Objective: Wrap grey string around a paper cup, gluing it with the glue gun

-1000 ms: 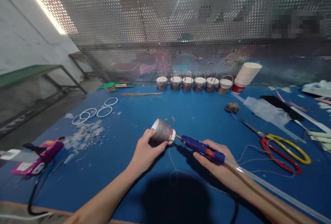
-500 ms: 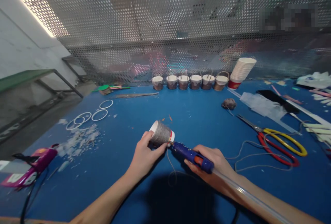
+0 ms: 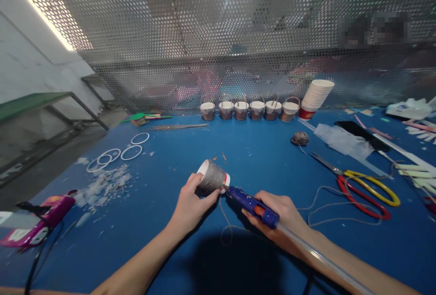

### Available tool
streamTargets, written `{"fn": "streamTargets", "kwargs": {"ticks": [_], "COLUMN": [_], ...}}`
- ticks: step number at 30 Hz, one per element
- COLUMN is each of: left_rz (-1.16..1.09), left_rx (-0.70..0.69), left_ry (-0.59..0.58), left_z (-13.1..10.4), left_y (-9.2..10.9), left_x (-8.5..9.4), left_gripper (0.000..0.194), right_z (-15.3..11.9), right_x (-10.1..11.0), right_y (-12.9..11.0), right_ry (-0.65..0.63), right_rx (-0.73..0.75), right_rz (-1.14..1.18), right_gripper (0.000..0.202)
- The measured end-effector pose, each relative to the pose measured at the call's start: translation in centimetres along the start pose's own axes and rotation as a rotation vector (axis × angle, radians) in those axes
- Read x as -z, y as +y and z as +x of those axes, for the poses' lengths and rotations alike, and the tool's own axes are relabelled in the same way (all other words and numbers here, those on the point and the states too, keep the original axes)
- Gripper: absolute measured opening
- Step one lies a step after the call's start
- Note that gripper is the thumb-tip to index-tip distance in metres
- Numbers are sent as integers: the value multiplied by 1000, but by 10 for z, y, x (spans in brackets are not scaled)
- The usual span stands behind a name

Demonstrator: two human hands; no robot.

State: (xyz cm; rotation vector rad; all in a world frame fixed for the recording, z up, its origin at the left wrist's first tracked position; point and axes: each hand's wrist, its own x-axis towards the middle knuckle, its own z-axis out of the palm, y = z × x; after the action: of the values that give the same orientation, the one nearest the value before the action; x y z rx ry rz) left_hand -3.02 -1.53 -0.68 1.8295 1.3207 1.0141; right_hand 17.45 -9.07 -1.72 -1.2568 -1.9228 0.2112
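Note:
Tilted on its side, a paper cup (image 3: 213, 177) wrapped in grey twine is gripped by my left hand (image 3: 191, 200), its white mouth toward the upper left. A red and white band shows bare near its base. My right hand (image 3: 277, 211) is closed round a blue glue gun (image 3: 252, 205), with a long clear glue stick (image 3: 316, 252) sticking out of its back. The gun's nozzle is at the cup near the base, by my left thumb; whether it touches I cannot tell. Loose twine (image 3: 225, 217) hangs from the cup and trails right across the table.
Several twine-wrapped cups (image 3: 240, 111) line the back, beside stacked paper cups (image 3: 315, 99). At right lie scissors (image 3: 357, 186), a twine ball (image 3: 300, 138) and a dark phone (image 3: 363, 133). White rings (image 3: 131, 152), scraps (image 3: 105, 186) and a magenta device (image 3: 44, 220) are at left.
Both hands, the cup and the glue gun stay almost in place. The gun's rear has shifted very slightly left, and the view has moved a little.

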Motion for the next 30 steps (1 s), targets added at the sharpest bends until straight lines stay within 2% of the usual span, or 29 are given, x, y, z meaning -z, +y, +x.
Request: {"fn": "streamTargets", "kwargs": {"ticks": [13,25,30], "left_rz": [-69,-130,-94], "left_rx": [44,-6,-51], "left_ry": [-83,-165,-180], "left_z": [2,5,6], "left_y": [-2,-5,-5], "left_x": [1,5,7], "left_gripper": [24,25,21], "right_z": [0,1,1], "right_x": [2,6,7], "right_y": [-1,-1,0], "right_ry": [29,34,77], "right_rx": [25,31,-17], "right_rz": [-32,-25,-40], "right_gripper": [23,24,26]}}
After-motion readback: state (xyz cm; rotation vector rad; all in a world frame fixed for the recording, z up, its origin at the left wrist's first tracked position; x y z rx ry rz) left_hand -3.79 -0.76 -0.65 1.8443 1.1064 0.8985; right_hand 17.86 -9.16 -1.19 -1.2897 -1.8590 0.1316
